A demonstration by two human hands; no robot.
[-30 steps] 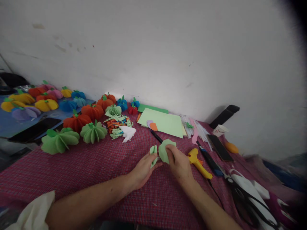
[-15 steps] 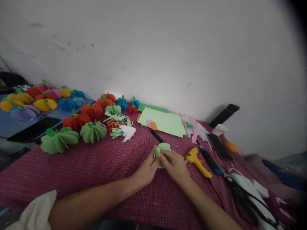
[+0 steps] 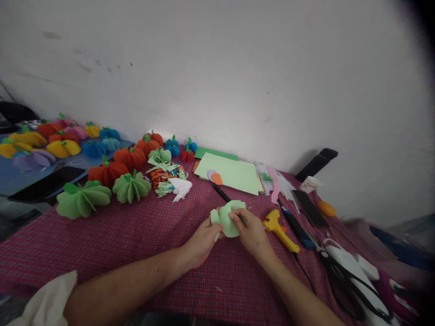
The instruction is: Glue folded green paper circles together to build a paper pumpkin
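Observation:
Pale green paper pieces (image 3: 232, 226) are held between my two hands above the cloth. My left hand (image 3: 204, 242) pinches a small folded stack at the left. With thumb and fingers, my right hand (image 3: 251, 233) grips the larger rounded piece on the right. Parts of the paper are hidden behind my fingers. Just beyond my hands lies a black pen (image 3: 221, 193). A yellow glue gun (image 3: 281, 231) rests close to my right hand.
Paper pumpkins (image 3: 131, 186) in several colours stand at the left. Paper scraps (image 3: 166, 176), light green sheets (image 3: 231, 172), a cutter knife (image 3: 295, 224), a phone (image 3: 311, 208), black-handled scissors (image 3: 353, 285) and a paper cup (image 3: 310, 183) lie around the checked cloth (image 3: 152, 235).
My hands have drawn slightly apart. The folded stack in my left hand has shifted left, and more of the rounded paper now shows between the hands.

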